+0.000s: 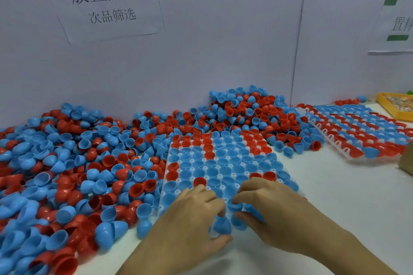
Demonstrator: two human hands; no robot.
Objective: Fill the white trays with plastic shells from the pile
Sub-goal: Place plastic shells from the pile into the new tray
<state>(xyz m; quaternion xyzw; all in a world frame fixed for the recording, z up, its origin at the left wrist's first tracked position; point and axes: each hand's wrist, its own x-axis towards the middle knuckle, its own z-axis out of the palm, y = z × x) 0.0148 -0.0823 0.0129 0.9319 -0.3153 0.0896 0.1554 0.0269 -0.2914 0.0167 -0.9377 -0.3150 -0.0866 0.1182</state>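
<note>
Working at the near edge of the white tray [164, 198], both hands sit close together over its last rows. From the head camera, the left hand [192, 214] has its fingers curled around a blue shell [221, 225], thumb underneath, and the right hand [268, 207] pinches another blue shell [235, 204] between thumb and fingertips. Most pockets farther back already hold shells, open side up, blue with patches of red. My guess is they are seating shells in the front rows, near the end of this tray.

Next, each shell wants turning cup-up and pressing into a free pocket; then a reach left to the pile [67, 174], which lies heaped against the tray's left and far sides.

Both hands cover the tray's front rows, so I cannot tell which pockets there remain empty. A second filled tray [353, 131] lies to the right, partly cut off, beside a yellow bin [388, 109] whose contents are too blurred to name.
</note>
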